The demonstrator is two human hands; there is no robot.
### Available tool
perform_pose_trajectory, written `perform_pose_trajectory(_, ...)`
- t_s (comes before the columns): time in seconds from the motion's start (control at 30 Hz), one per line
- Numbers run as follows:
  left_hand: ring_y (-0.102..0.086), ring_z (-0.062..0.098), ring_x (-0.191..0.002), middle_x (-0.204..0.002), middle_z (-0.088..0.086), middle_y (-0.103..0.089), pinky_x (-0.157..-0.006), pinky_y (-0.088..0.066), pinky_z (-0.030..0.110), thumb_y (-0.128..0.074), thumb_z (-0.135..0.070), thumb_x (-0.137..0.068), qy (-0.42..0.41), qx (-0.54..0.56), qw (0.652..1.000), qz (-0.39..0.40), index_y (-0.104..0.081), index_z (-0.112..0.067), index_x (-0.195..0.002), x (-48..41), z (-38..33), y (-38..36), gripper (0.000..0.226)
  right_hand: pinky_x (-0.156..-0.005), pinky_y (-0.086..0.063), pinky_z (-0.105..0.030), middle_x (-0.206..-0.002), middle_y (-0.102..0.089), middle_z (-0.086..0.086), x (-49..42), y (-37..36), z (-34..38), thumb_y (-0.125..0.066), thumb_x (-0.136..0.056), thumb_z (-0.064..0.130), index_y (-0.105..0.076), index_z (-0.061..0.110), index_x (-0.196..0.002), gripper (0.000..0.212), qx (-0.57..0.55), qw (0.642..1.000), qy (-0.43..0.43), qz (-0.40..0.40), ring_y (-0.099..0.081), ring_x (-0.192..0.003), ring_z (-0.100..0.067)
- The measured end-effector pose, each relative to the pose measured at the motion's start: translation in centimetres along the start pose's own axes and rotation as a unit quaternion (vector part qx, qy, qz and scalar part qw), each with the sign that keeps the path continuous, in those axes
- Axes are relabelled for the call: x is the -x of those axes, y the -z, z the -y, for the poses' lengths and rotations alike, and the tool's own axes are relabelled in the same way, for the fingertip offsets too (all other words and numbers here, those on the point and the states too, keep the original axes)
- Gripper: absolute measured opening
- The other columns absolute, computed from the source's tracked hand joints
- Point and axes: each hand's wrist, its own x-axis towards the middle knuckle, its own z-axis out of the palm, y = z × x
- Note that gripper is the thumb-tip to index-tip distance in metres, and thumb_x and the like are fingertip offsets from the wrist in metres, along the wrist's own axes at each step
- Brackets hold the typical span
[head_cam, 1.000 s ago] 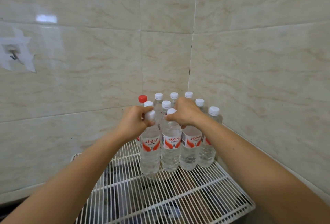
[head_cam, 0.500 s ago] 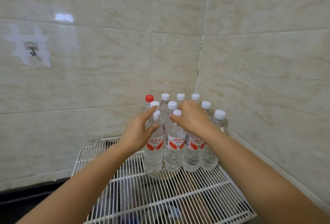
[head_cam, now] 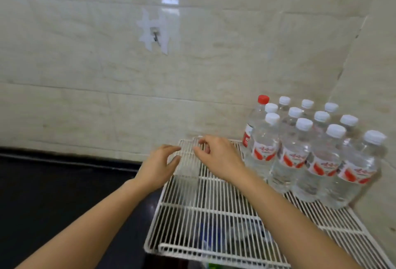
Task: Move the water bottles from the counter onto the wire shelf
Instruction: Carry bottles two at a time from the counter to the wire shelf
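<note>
Both hands have left the water bottles (head_cam: 308, 153): left hand (head_cam: 157, 164) and right hand (head_cam: 216, 156), grips loosely open, empty, over bare wire shelf (head_cam: 192, 210) left edge; bottles clustered to right.

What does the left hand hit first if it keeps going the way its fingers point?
Probably the back-left edge of the white wire shelf: the left hand points up and right with its fingertips already at that edge, and the empty right hand is just beyond. Depth is unclear.

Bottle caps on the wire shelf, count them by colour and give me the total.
White caps: 11
Red caps: 1
Total: 12
</note>
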Motion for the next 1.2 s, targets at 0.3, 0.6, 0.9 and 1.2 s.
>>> perform_pose_trajectory(0.3,-0.056,0.015,-0.117,-0.129,0.000,-0.059,-0.095,-0.041,0.024,-0.053,-0.027,-0.093,0.163,-0.072,0.982,-0.062,-0.061,-0.018,-0.125,14.6,19.3,12.6,0.034,-0.082,-0.048,-0.035,-0.116,-0.061,-0.009,0.1,-17.5,17.4,-0.050,-0.093,0.048,-0.058,0.011,-0.119,0.046,0.022,0.984,0.075,0.158,-0.056,-0.107,-0.028)
perform_pose_trajectory(0.6,-0.054,0.026,-0.120,-0.131,0.009,-0.059,-0.096,-0.044,0.033,-0.049,-0.025,-0.092,0.324,-0.125,0.934,-0.084,-0.062,-0.014,-0.125,31.2,34.4,26.4,0.036,-0.097,-0.044,-0.042,-0.131,-0.049,-0.009,4.1,-32.6,39.0,-0.050,-0.094,0.044,-0.046,0.009,-0.132,0.051,0.027,0.950,0.148,0.273,-0.042,-0.122,-0.028)
perform_pose_trajectory(0.9,-0.044,0.031,-0.123,-0.131,0.015,-0.051,-0.097,-0.043,0.040,-0.042,-0.024,-0.095,0.466,-0.182,0.863,-0.063,-0.055,-0.011,-0.130,41.9,45.0,34.5,0.040,-0.098,-0.040,-0.043,-0.133,-0.044,-0.009,4.8,-45.3,55.4,-0.051,-0.093,0.044,-0.042,0.010,-0.134,0.054,0.054,0.907,0.255,0.331,-0.038,-0.123,-0.028)
perform_pose_trajectory(1.2,-0.028,0.030,-0.137,-0.148,0.014,-0.031,-0.105,-0.039,0.041,-0.042,-0.029,-0.096,0.537,-0.182,0.817,-0.103,-0.050,-0.014,-0.135,44.1,59.0,43.9,0.042,-0.100,-0.037,-0.046,-0.134,-0.044,-0.011,0.1,-58.4,69.7,-0.053,-0.091,0.044,-0.041,0.009,-0.135,0.057,0.060,0.869,0.322,0.370,-0.037,-0.125,-0.030)
